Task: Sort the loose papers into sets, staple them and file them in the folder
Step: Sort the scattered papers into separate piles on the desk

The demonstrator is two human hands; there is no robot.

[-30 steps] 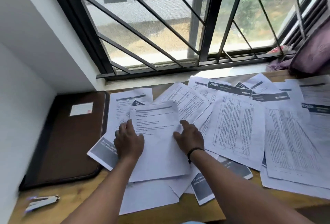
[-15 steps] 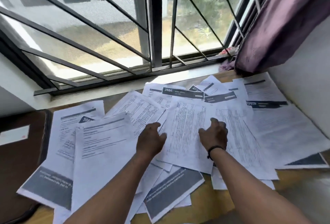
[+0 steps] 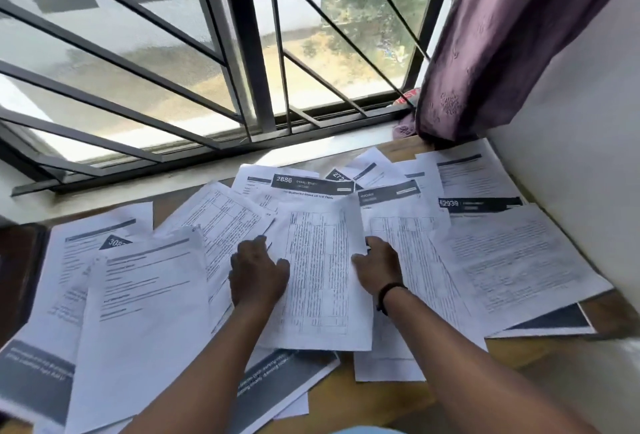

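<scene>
**Picking out the table sheet from the spread**

Both hands are on one printed sheet point(image 3: 320, 281) covered in a ruled table, which lies on top of the loose papers point(image 3: 512, 260) spread across the wooden bench point(image 3: 391, 395) under the window. The left hand point(image 3: 258, 272) rests on the sheet's left edge with its fingers curled down onto the paper; whether they have actually pinched the edge cannot be told from this angle. The right hand point(image 3: 377, 265) sits at the right edge, where the paper bows upward a little – its fingers seem to grasp that edge, thumb side tucked under.

The folder point(image 3: 17, 267) shows only as a dark brown strip at the far left, partly covered by a page point(image 3: 93, 260) with a dark numbered tab. No stapler is in view.

The sorting looks barely begun: pages overlap at every angle and no squared-off set is visible. To do this step well, the sheet should probably come straight up rather than be dragged sideways, since the sheets beneath it lie loose and would likely shift with it. Two similar table pages lie just beside it – one point(image 3: 225, 215) to the left, one point(image 3: 415, 260) to the right – and these are the likely mates for the same set, so matching the table layout before stacking would save re-sorting. A bare patch of bench near the front edge would serve for the pile.
</scene>
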